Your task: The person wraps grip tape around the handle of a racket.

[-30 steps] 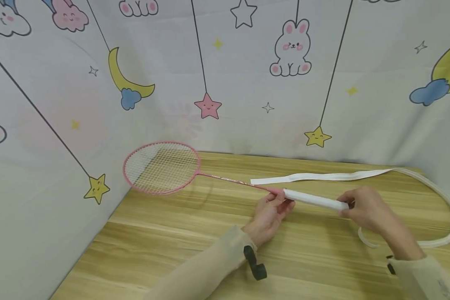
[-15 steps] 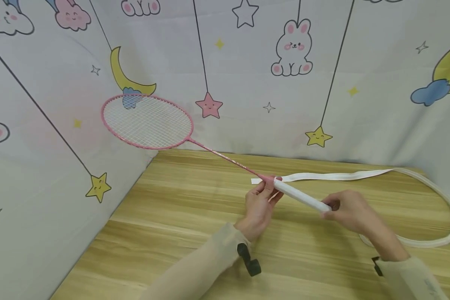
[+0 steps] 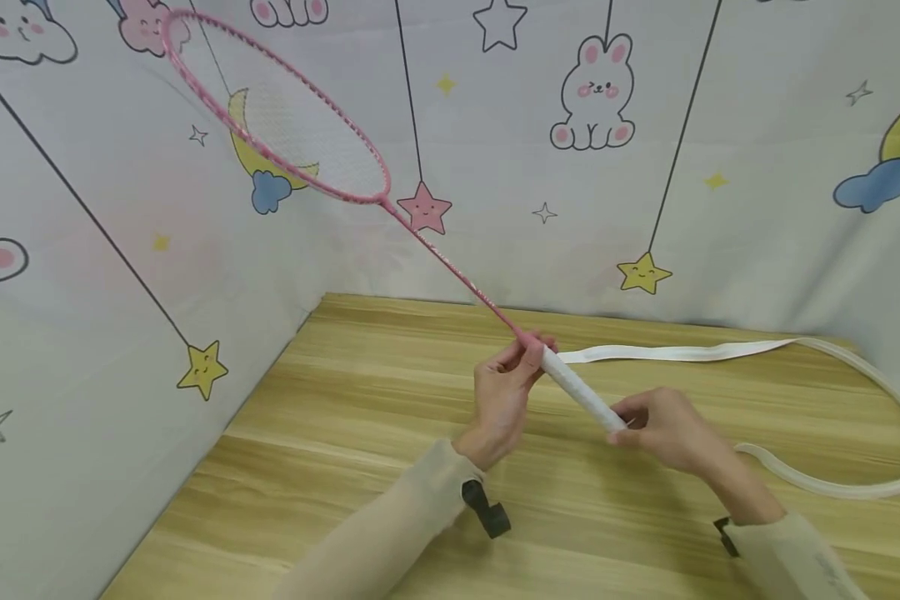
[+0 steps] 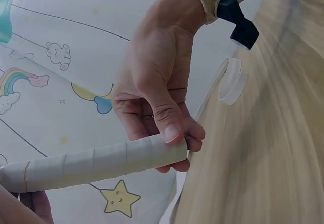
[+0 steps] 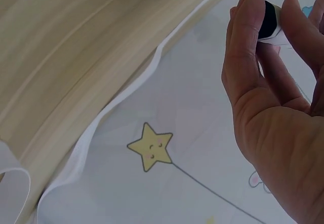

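Observation:
A pink badminton racket (image 3: 450,262) slants up to the left, its strung head (image 3: 285,125) raised before the backdrop. White wrap with spiral seams covers its handle (image 3: 573,383). My left hand (image 3: 501,396) holds the pink cone at the handle's top between thumb and fingers. At the butt end, my right hand (image 3: 667,429) pinches the handle with thumb and fingers. The left wrist view shows the right hand (image 4: 162,77) there, thumb on the wrap; the left hand (image 4: 23,209) is mostly cut off. In the right wrist view the black butt cap (image 5: 269,21) shows between the fingers.
A long white strip (image 3: 667,353) lies along the back of the wooden table (image 3: 330,450) and loops round at the right to a free end near my right forearm. A printed cloth backdrop (image 3: 480,150) stands behind and at the left.
The racket's head has risen well up off the table and tilted. Both hands have moved left with the handle, the right one lower and closer to the left, still gripping.

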`<state>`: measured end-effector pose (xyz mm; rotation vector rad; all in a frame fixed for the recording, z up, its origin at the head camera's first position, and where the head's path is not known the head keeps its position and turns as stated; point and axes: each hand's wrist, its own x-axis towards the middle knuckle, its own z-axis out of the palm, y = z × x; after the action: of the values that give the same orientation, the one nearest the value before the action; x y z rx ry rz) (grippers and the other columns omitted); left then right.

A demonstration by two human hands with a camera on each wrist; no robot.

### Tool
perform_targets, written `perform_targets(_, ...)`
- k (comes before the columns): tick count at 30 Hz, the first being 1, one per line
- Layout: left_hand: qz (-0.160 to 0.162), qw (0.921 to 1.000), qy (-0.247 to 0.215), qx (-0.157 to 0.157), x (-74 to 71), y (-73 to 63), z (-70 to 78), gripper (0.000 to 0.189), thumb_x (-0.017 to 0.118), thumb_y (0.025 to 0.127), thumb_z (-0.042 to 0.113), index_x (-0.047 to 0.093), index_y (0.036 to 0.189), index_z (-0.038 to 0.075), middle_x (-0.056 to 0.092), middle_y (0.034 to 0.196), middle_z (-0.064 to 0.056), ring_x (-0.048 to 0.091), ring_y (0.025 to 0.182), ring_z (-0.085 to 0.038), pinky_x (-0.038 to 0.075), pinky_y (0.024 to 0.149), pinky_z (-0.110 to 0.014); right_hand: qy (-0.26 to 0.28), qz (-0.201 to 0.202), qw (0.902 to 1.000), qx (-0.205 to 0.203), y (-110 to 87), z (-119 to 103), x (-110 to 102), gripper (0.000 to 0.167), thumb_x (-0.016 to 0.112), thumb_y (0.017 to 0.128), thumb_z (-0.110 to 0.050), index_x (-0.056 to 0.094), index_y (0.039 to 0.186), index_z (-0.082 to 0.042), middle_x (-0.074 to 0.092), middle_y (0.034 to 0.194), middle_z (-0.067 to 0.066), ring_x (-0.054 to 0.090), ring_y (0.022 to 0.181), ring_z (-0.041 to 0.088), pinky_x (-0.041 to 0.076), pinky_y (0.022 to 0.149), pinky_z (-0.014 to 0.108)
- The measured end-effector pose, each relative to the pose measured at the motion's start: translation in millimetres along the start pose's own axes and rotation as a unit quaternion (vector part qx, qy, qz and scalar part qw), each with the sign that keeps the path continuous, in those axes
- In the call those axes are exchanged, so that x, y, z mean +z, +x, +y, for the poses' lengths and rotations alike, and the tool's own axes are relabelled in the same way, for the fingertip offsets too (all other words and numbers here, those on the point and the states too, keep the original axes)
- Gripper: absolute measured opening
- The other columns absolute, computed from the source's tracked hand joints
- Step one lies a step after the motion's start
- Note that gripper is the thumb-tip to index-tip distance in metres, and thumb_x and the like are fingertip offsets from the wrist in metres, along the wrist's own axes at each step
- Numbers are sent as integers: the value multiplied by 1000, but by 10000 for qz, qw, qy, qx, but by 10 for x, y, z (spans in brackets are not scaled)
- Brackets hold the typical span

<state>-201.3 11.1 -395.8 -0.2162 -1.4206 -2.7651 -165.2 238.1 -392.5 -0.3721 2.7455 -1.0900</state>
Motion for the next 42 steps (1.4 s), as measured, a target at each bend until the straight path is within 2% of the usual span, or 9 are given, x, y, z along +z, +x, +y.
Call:
perform_targets(4, -149, 9986, 460, 232, -11, 26, 135, 35, 69, 106, 9, 71, 132, -14, 85, 109, -3, 80, 104, -10, 63, 104, -33, 223, -44, 9997, -107, 44, -60, 70, 34, 87, 90, -11, 80, 119, 5, 83, 97, 9, 71, 85, 13, 54, 70, 26)
perform_targets(9, -448, 9951, 830, 281, -84, 70, 270, 36, 65, 108, 11, 70, 134, -12, 85, 112, -7, 80, 113, -21, 63, 106, -35, 450, -25, 9989, -112, 79, -128, 135, 34, 88, 89, -10, 80, 119, 5, 83, 96, 8, 70, 86, 14, 55, 73, 27)
perform_targets(14, -1061, 9866, 1194, 343, -197, 104, 375, 40, 64, 110, 17, 68, 138, -12, 76, 130, -30, 80, 112, -14, 61, 109, -36, 855, -334, 9958, -48, 98, -177, 185, 35, 85, 91, -8, 78, 122, 7, 83, 100, 9, 72, 90, 14, 57, 81, 32)
perform_targets(19, -1749, 9725, 1500, 329, -313, 145, 451, 43, 60, 112, 17, 61, 147, -9, 63, 143, -40, 79, 110, -5, 59, 113, -36, 1451, -881, 9854, -122, 117, -204, 234, 33, 81, 95, -5, 75, 123, 11, 81, 102, 14, 72, 91, 13, 59, 83, 30)
perform_targets(24, -1983, 9636, 1781, 196, -389, 156, 536, 44, 56, 114, 8, 55, 157, -1, 65, 140, -39, 79, 109, -3, 61, 110, -36, 2094, -1380, 9677, -248, 161, -238, 317, 39, 78, 98, -5, 69, 129, 16, 79, 110, 20, 74, 92, 13, 65, 84, 30)
perform_targets(28, -1856, 9654, 1814, 261, -437, 159, 600, 48, 64, 109, 17, 58, 155, 0, 79, 123, -24, 80, 105, -5, 64, 102, -33, 2345, -1575, 9587, -342, 224, -275, 391, 43, 77, 99, -6, 65, 133, 19, 78, 115, 26, 76, 93, 14, 65, 87, 29)
perform_targets(33, -1766, 9666, 1816, 377, -481, 165, 671, 72, 72, 94, 39, 61, 151, -3, 84, 105, 7, 80, 101, -5, 64, 97, -29, 2286, -1572, 9603, -303, 313, -320, 446, 41, 76, 100, -7, 67, 132, 17, 77, 117, 30, 75, 93, 12, 64, 86, 26)
perform_targets(38, -1714, 9655, 1910, 438, -535, 190, 716, 73, 71, 93, 39, 61, 150, -5, 83, 100, 14, 81, 98, -5, 64, 97, -29, 2338, -1597, 9587, -286, 386, -355, 491, 39, 77, 100, -8, 68, 131, 15, 77, 121, 32, 76, 96, 14, 64, 87, 28)
perform_targets(42, -1680, 9644, 1998, 427, -575, 211, 754, 74, 72, 93, 40, 61, 150, -6, 82, 97, 17, 80, 96, -3, 63, 96, -27, 2340, -1736, 9558, -399, 448, -365, 505, 43, 78, 99, -6, 67, 135, 14, 78, 121, 26, 76, 101, 15, 64, 89, 28)
